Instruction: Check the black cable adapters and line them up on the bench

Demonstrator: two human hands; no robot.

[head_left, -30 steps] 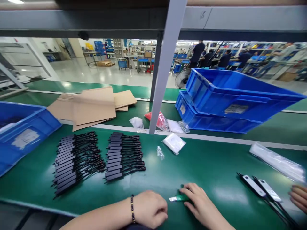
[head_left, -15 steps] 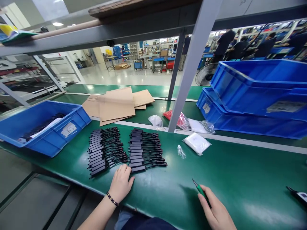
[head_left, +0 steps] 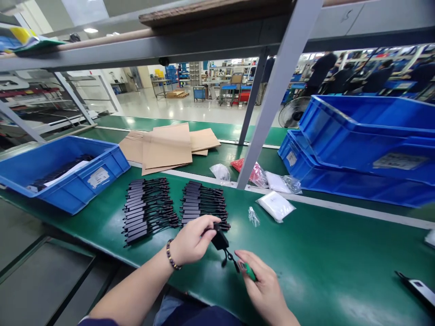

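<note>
My left hand [head_left: 194,242] grips a small black box with short cables [head_left: 220,238], lifted above the green bench and tilted down to the right. In my right hand [head_left: 263,280] is a green-handled tool [head_left: 249,271]; its pointed metal tip, seen earlier, is hard to make out now. The right fingers are at the loose cable ends [head_left: 234,261], and whether they pinch them I cannot tell. Behind my left hand lies a row of similar black boxes with cables [head_left: 192,203]. Another such row [head_left: 137,213] is to its left.
A blue bin [head_left: 98,179] with black parts stands at left, stacked blue bins [head_left: 367,154] at right. Cardboard sheets [head_left: 166,149], a white packet [head_left: 276,206], and a small clear bag [head_left: 253,216] lie behind. A grey post [head_left: 268,108] rises mid-bench. A black-and-silver tool [head_left: 419,290] lies far right.
My left hand has taken a black box from the near end of the right row and raised it rightward. My right hand has moved left to its cables, still holding the green-handled tool.
</note>
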